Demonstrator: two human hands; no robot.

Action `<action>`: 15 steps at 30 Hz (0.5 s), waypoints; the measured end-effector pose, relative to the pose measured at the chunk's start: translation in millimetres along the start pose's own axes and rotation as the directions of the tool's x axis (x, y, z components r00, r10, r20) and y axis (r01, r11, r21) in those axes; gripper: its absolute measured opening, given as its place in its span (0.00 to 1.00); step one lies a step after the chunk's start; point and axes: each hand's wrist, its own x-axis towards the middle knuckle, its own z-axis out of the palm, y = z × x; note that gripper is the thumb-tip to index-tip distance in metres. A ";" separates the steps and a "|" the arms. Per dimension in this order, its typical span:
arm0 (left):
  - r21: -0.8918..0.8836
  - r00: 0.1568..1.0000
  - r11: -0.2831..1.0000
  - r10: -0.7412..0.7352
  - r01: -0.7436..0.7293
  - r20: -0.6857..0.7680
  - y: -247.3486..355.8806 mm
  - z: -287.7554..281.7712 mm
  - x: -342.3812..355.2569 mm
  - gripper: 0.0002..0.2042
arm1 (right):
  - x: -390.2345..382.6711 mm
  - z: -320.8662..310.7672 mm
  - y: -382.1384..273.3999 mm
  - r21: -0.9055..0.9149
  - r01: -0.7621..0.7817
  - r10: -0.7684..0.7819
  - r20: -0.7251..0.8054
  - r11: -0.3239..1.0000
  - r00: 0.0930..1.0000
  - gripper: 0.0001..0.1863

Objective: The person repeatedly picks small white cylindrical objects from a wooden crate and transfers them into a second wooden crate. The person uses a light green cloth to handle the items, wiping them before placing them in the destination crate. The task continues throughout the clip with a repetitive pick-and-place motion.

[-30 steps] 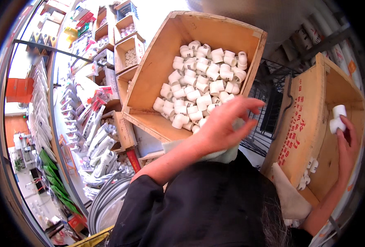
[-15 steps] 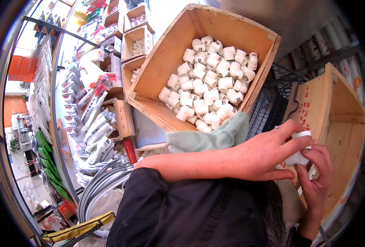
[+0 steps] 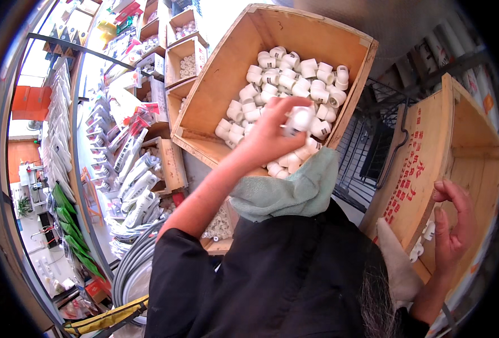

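Observation:
My left hand (image 3: 269, 138) reaches over the large wooden box of white pipe elbows (image 3: 286, 79), its fingers closed around a white pipe fitting (image 3: 301, 120). Motion smears that fitting, so its exact shape is unclear. On the right, my right hand (image 3: 453, 228) is at the second wooden box (image 3: 457, 107). Its thumb and fingers are curved but apart, with nothing visible between them. A few white fittings (image 3: 416, 250) lie in that box beside the right hand, partly hidden by it.
A pale green cloth (image 3: 283, 194) drapes over the near edge of the large box. Black wire baskets (image 3: 359, 160) stand between the two boxes. To the left are bagged parts (image 3: 128, 152), smaller bins of fittings (image 3: 187, 59) and coiled grey pipe (image 3: 128, 276).
My left hand has swung from the right box over to the large box, with a white fitting in it. The right hand has let go and its fingers have parted.

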 end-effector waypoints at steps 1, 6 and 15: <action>0.025 0.992 0.993 -0.115 0.114 0.046 -11.5 -12.0 0.9 0.26 | -0.6 -0.5 2.3 -0.008 0.005 -0.005 -0.015 1.000 1.000 0.19; 0.123 0.775 0.815 -0.577 0.566 0.256 -72.4 -38.1 -4.3 0.25 | 3.0 0.1 5.0 -0.015 0.023 -0.022 0.022 1.000 1.000 0.18; 0.124 0.599 0.673 -0.715 0.729 0.361 -103.5 -24.9 -4.5 0.25 | 2.9 3.1 10.8 -0.047 0.013 -0.011 0.033 0.999 0.999 0.19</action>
